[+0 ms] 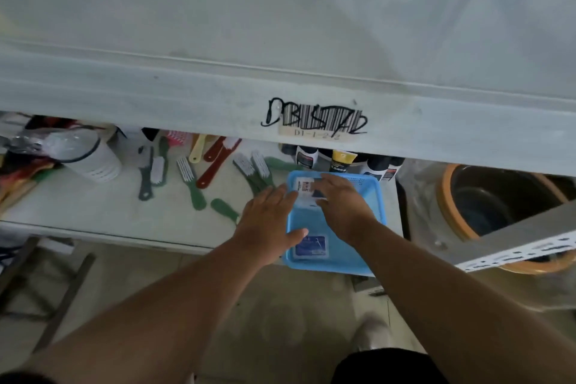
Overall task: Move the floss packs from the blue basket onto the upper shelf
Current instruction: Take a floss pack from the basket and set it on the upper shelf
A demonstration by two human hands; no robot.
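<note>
A blue basket point(369, 196) sits on the lower shelf, overhanging its front edge. One blue floss pack point(311, 247) lies at the basket's near end. More floss packs point(304, 188) lie stacked at its far end. My right hand point(341, 196) rests over that far stack, fingers curled around a pack; the grip is blurred. My left hand point(268, 221) lies flat on the basket's left rim, fingers spread, fingertips touching the stack. The upper shelf point(280, 25) fills the top of the view, bare and pale, with a barcode label point(318, 126) on its front lip.
Several green, red and yellow brushes point(193, 171) lie on the lower shelf left of the basket. A white cup point(93, 159) stands further left. Bottles point(339, 160) stand behind the basket. An orange-rimmed tub point(498, 196) and a metal rack post point(514, 246) are on the right.
</note>
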